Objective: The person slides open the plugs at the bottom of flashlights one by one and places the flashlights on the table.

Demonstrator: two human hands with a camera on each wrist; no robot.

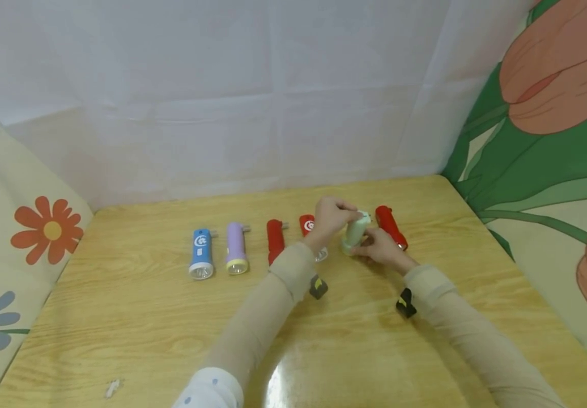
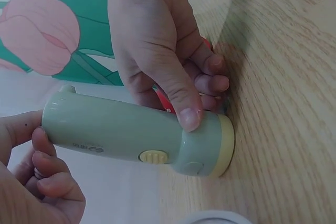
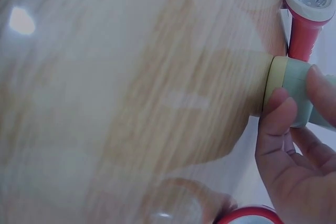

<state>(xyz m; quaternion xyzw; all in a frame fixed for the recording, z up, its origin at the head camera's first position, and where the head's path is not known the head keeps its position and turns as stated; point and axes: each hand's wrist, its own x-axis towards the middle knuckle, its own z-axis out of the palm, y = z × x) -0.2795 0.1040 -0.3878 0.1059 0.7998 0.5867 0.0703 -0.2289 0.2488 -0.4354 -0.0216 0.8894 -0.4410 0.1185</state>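
A pale green flashlight [image 1: 357, 231] with a cream rim and slide switch [image 2: 153, 157] stands lens-down on the wooden table. My left hand [image 1: 330, 218] is at its upper tail end; in the left wrist view, the left fingers [image 2: 52, 182] are bent and pinch the edge of that end. Low down, my right hand [image 1: 380, 248] grips the flashlight's wide head, the thumb on one side and curled fingers opposite. The right wrist view shows this right hand [image 3: 299, 166] around the green head [image 3: 296, 85]. Part of the tail is hidden by the left fingers.
Left of the hands lie a blue flashlight [image 1: 201, 252], a purple one [image 1: 235, 246], a red one [image 1: 275, 241] and a red one with a white logo [image 1: 307, 223], partly behind my left arm. Another red flashlight [image 1: 390, 226] lies close to the right hand. A white cloth [image 1: 222, 113] hangs behind the table.
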